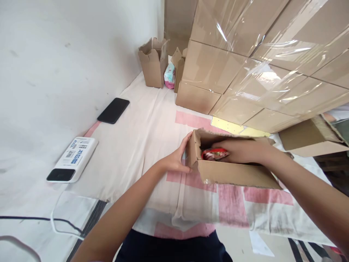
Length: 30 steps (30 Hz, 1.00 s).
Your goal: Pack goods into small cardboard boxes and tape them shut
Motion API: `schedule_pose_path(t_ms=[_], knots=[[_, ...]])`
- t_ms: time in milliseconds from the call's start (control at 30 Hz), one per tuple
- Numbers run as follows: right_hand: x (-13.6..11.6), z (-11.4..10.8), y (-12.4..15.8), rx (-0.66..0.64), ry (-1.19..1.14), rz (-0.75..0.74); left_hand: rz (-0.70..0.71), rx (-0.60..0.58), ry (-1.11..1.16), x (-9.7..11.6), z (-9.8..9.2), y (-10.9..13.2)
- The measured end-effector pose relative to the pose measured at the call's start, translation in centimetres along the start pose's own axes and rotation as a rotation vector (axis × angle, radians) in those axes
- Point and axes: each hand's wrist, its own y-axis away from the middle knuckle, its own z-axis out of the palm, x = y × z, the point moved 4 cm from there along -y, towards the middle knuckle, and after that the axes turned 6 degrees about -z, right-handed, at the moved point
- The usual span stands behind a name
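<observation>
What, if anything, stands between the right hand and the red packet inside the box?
Nothing visible: the right hand is inside the box, at the red packet. The box walls stand around both; the left hand is at one end, out of the way.

The bare, slender left forearm (131,205) rises from 7 o'clock; the bare left hand (177,160) spreads its thumb toward 3 o'clock and forefinger toward 1 o'clock, gripping. The bare right forearm (297,178) enters from 4 o'clock; the bare right hand (237,150) points toward 9 o'clock, fingers partly hidden.
</observation>
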Motion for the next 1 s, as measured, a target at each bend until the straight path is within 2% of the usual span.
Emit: schedule_pose_path(t_ms=[100,167,233,333,433,600,733,800,900,933,1000], knots=[[0.8,2.6,-2.3,-0.210,-0.119,0.002,-0.012,-0.014,-0.013,0.1,0.1,0.1],[1.5,3.1,-3.1,-0.284,-0.208,0.002,-0.023,-0.010,-0.010,0.3,0.0,0.2],[1.7,3.0,-3.3,-0.306,-0.306,-0.011,-0.031,-0.005,-0.005,0.5,0.0,0.2],[1.1,2.7,-3.1,-0.168,-0.382,-0.040,-0.040,-0.003,-0.009,0.7,0.0,0.2],[0.2,3.1,-2.7,-0.017,-0.332,-0.004,-0.033,-0.003,-0.023,0.8,0.0,0.2],[-0.1,3.4,-2.1,0.003,-0.405,0.038,-0.015,-0.006,-0.031,0.7,-0.1,0.3],[0.0,1.7,-1.5,0.078,-0.513,-0.085,-0.029,-0.008,-0.038,0.6,-0.2,0.2],[-0.8,1.0,-1.2,0.078,-0.524,-0.116,-0.013,-0.015,-0.042,0.8,-0.1,0.0],[-2.7,0.3,0.1,0.092,-0.475,-0.081,0.012,-0.021,-0.038,1.0,-0.1,0.0],[-3.2,0.0,0.9,0.149,-0.447,-0.063,0.010,-0.019,-0.034,1.0,-0.1,0.0],[-3.6,-0.8,3.4,0.382,-0.356,-0.013,-0.003,-0.007,-0.046,0.9,0.1,0.2]])
